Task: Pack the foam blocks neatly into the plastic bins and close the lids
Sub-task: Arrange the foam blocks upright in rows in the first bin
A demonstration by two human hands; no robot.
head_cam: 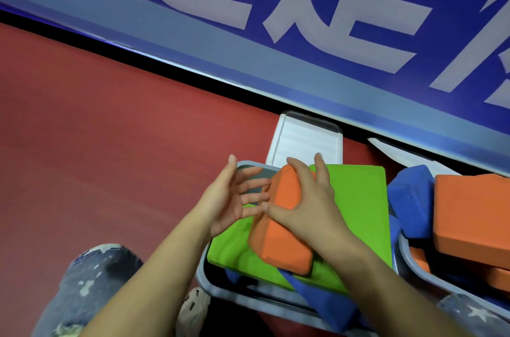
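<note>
- Over the left grey bin point(209, 285): right hand point(306, 207) grips an orange foam block point(278, 231), tilted atop a green block point(358, 212).
- Left hand point(231, 198) spread loose, fingertips touching the block's end.
- Right bin point(422, 270): blue and orange blocks piled.
- White lid point(306, 140) hinged back.

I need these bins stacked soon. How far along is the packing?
Partly done. Green blocks already lie in the near bin. The right hand grips an orange block over them; the left hand is open beside it. The second bin is heaped untidily, and a lid remains open.
</note>
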